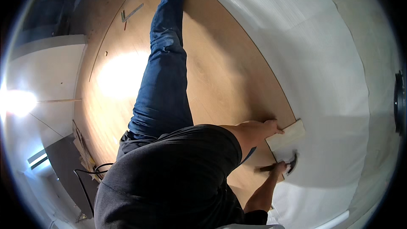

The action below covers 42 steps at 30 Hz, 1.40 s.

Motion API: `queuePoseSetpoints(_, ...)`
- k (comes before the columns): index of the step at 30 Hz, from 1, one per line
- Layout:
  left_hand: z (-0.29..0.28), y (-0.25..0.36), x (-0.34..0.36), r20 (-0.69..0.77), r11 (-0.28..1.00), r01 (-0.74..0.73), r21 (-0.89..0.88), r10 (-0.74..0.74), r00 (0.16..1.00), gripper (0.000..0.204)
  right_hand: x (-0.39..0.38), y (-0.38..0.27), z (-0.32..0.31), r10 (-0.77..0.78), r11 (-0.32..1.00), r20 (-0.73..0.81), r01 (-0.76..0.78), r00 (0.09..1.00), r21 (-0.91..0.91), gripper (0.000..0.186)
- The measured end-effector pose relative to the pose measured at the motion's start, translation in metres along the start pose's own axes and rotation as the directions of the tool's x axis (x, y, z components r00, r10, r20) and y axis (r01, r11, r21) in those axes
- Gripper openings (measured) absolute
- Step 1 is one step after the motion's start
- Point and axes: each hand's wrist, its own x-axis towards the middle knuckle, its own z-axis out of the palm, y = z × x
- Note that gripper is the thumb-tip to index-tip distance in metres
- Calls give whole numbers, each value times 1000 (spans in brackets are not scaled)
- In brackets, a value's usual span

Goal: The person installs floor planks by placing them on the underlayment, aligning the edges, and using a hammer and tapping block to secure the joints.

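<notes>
My left hand [272,126] presses on a short pale wooden block [289,134] that lies at the edge of the laid wood-look floor planks [224,76], where they meet white underlay sheet [322,72]. Just below it, my right hand [280,168] grips the handle of a dark-headed hammer [292,162], whose head hovers close to the block's near end. My dark shirt fills the lower middle, and my leg in blue jeans [163,80] stretches across the planks toward the top.
A black cable [87,176] and wood scraps [82,148] lie at lower left beside a white wall panel [46,76]. Thin strips [132,13] rest on the floor at the top. A dark round object [399,101] shows at the right rim.
</notes>
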Motion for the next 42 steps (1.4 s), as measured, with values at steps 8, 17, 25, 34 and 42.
queuePoseSetpoints(8,13,-98,55,-69,952,-232,199,250,966,102,-28,-34,7,9,932,234,76,972,-353,29)
queuePoseSetpoints(17,-37,-15,-59,-71,946,62,318,-42,997,63,-63,-26,28,50,968,279,23,959,-250,33)
queuePoseSetpoints(25,-310,67,-243,320,-18,-344,939,419,850,34,-115,-69,157,-124,855,108,51,986,515,44)
queuePoseSetpoints(34,-334,192,-514,179,6,-323,946,822,541,13,-143,-95,116,-91,996,-73,90,993,-14,47)
queuePoseSetpoints(42,-257,202,-469,672,-190,-742,643,604,429,25,-303,-68,71,-66,994,-176,49,982,-98,43)
